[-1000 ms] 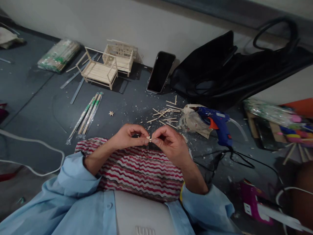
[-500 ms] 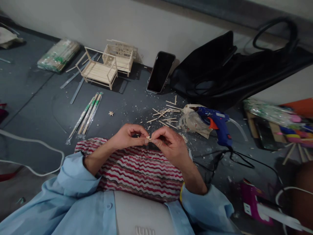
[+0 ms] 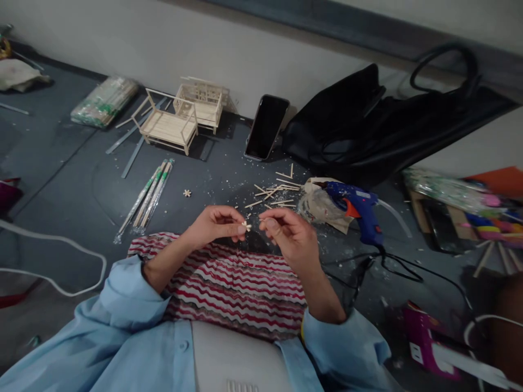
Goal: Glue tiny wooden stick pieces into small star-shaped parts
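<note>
Between the thumb and fingers of my left hand (image 3: 216,224) is a small pale wooden flower-shaped piece (image 3: 247,225), its petals sticking out at the fingertips. Just to its right, apart from it, my right hand (image 3: 292,235) is closed in a pinch; a tiny pale tip shows at its fingers, too small to name. A second wooden flower-shaped piece (image 3: 187,193) lies on the dark table to the left. Beyond my right hand, short thin wooden sticks (image 3: 281,188) are scattered among pale crumbs.
At the back stand two miniature wooden chairs (image 3: 169,128) and a phone (image 3: 266,128). Packaged sticks (image 3: 149,196) lie left. A blue glue gun (image 3: 359,204) rests right on a crumpled bag (image 3: 327,204), its black cable trailing. A black bag (image 3: 347,130) leans on the wall.
My hands have parted: the right hand has drawn away to the right, and the flower-shaped piece stays in my left fingers. The view has shifted slightly.
</note>
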Demonstrator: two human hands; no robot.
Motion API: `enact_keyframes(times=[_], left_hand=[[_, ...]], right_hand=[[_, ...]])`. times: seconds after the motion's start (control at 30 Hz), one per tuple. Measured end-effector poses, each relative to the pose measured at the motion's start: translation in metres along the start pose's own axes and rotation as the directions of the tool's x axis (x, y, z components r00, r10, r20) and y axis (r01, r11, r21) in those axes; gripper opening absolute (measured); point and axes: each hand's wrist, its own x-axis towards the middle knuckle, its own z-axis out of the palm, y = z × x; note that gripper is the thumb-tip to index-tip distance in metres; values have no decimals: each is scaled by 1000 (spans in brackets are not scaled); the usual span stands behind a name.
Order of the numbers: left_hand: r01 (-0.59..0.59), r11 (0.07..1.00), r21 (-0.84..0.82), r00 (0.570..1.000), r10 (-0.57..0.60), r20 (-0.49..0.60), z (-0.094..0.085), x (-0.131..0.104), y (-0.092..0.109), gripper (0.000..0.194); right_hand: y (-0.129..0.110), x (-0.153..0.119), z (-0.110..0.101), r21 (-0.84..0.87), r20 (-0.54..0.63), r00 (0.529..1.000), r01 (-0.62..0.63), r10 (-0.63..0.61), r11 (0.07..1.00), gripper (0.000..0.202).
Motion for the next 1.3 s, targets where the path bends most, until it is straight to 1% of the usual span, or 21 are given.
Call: enact_keyframes(times=[0.13,0.2,0.27,0.4,0.5,0.67,0.87,1.0,1.17,1.3], left_hand=[[-13,997,-70,999,11,-32,-1,2,-4,29],[-12,997,-77,999,8,-49,-2,3,-5,29],[-9,997,-70,998,4,-69,-2,4,-5,30],[-12,999,-50,996,7,-88,-1,5,-6,32],[-21,999,-46,997,17,-75,-1,6,-6,30],[-28,1000,-11,998,28,-51,-1,6,-8,26],[-25,999,28,999,26,-27,-1,7,-10,28],[-35,999,-10,999,35,-16,-1,7,-10,30],[-18,996,-87,1000,19,9,0,4,-5,29],[-24,997,-79,999,27,28,1,4,-5,27]], right_hand=[[4,1,2,-94,-87,996,24,-32,995,11],[8,2,3,-163,-112,992,37,-56,986,15],[12,4,4,-198,-122,991,28,-53,980,17],[14,4,7,-189,-107,994,13,-33,982,11],[13,3,9,-170,-113,990,61,-81,984,15],[17,1,14,-143,-90,985,134,-148,981,13],[21,2,17,-168,-96,982,145,-163,975,13],[18,1,17,-159,-103,982,141,-158,977,14],[15,-1,17,-190,-107,982,136,-158,972,15],[14,-2,17,-207,-102,982,134,-158,969,16]])
